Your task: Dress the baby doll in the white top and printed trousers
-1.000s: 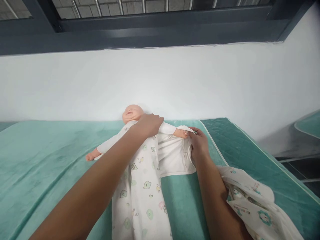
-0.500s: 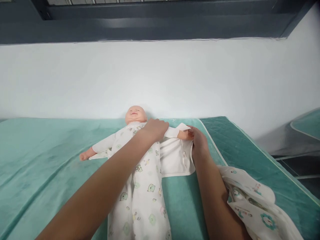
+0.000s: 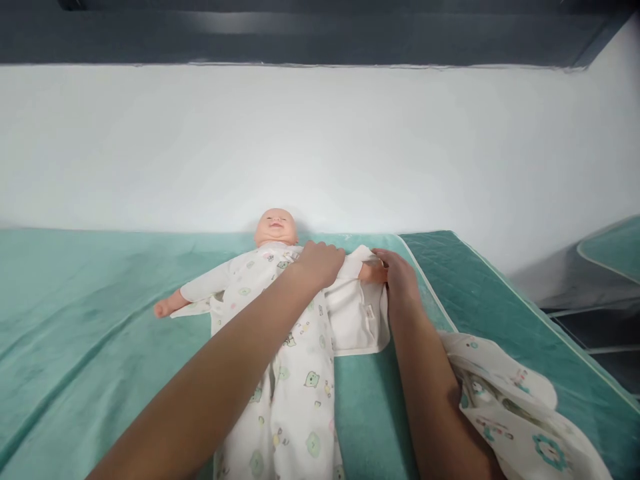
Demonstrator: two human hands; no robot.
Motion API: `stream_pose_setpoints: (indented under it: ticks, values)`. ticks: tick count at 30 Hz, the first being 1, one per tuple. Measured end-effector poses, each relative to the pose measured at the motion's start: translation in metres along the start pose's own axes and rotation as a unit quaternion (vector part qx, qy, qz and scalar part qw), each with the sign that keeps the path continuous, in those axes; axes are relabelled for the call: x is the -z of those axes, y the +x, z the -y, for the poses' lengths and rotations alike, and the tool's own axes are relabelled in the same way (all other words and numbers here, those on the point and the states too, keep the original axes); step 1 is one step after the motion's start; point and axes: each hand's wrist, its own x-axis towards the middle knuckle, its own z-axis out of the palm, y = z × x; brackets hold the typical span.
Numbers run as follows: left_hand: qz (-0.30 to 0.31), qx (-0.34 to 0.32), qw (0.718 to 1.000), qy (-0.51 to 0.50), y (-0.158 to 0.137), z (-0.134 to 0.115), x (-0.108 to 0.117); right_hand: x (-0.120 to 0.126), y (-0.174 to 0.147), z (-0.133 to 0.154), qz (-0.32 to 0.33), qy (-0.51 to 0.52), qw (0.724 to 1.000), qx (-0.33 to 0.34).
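A baby doll (image 3: 276,228) lies on its back in white clothes printed with small green animals. One doll arm stretches to the left, its hand bare beyond the white sleeve (image 3: 205,283). The other arm reaches right over an opened white flap of the garment (image 3: 350,327). My left hand (image 3: 324,262), crossing the doll's chest, is closed on the upper part of that sleeve. At the sleeve's end my right hand (image 3: 401,277) curls round the doll's hand (image 3: 373,272), by the flap's edge. Its thumb and the exact grip are partly hidden.
Green padded sheets (image 3: 90,347) cover the bed, with a darker green one (image 3: 490,320) on the right. A crumpled white printed garment (image 3: 530,420) lies beside my right forearm. Behind the doll rises a white wall (image 3: 320,147), under a dark frame (image 3: 300,40).
My left hand has slid slightly right along the sleeve, and the doll has shifted a little to the right. The right hand keeps its place at the doll's hand. The view has tilted down slightly.
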Motion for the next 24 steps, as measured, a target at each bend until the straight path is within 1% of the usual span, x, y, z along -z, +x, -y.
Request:
stream_pose_setpoints:
  ticks: [2,4,6,7,8,9,10,11,12,13,14,16,18,20,22,24]
  values:
    - [-0.003,-0.014,1.0,-0.024,-0.005,-0.002,0.0,0.002,0.002,-0.001,-0.011,-0.057,0.996,0.061]
    - [-0.032,-0.041,0.996,-0.068,-0.016,-0.002,0.001,0.004,0.004,-0.002,-0.005,-0.124,0.986,0.112]
    - [-0.096,-0.046,0.985,-0.134,-0.034,0.003,-0.002,0.004,0.003,-0.004,0.021,-0.194,0.969,0.148]
    - [-0.138,-0.031,0.975,-0.173,-0.045,0.007,-0.006,0.004,0.002,-0.005,0.033,-0.236,0.956,0.173]
    - [-0.184,-0.004,0.959,-0.217,-0.057,0.013,-0.011,0.003,0.0,-0.007,0.042,-0.286,0.934,0.208]
    - [-0.226,0.028,0.938,-0.261,-0.07,0.019,-0.016,0.001,-0.002,-0.008,0.048,-0.342,0.904,0.25]
    - [-0.266,0.065,0.913,-0.302,-0.082,0.027,-0.023,0.0,-0.004,-0.009,0.054,-0.397,0.868,0.292]
    - [-0.297,0.101,0.886,-0.342,-0.093,0.034,-0.03,-0.002,-0.006,-0.011,0.063,-0.444,0.832,0.328]
    - [-0.319,0.132,0.858,-0.381,-0.102,0.041,-0.037,-0.005,-0.009,-0.012,0.078,-0.478,0.801,0.353]
    - [-0.333,0.158,0.83,-0.418,-0.11,0.047,-0.044,-0.007,-0.012,-0.013,0.095,-0.496,0.781,0.368]
    - [-0.342,0.181,0.805,-0.45,-0.115,0.052,-0.05,-0.01,-0.015,-0.014,0.112,-0.501,0.772,0.375]
    - [-0.346,0.223,0.763,-0.499,-0.121,0.059,-0.058,-0.017,-0.024,-0.016,0.142,-0.487,0.771,0.386]
    - [-0.34,0.258,0.736,-0.526,-0.12,0.062,-0.063,-0.025,-0.035,-0.018,0.176,-0.462,0.777,0.389]
    - [-0.333,0.27,0.724,-0.54,-0.117,0.062,-0.066,-0.033,-0.049,-0.021,0.216,-0.444,0.781,0.383]
    - [-0.33,0.26,0.724,-0.547,-0.113,0.063,-0.068,-0.04,-0.06,-0.024,0.242,-0.437,0.782,0.374]
    - [-0.334,0.248,0.725,-0.549,-0.111,0.064,-0.069,-0.044,-0.068,-0.026,0.255,-0.433,0.784,0.365]
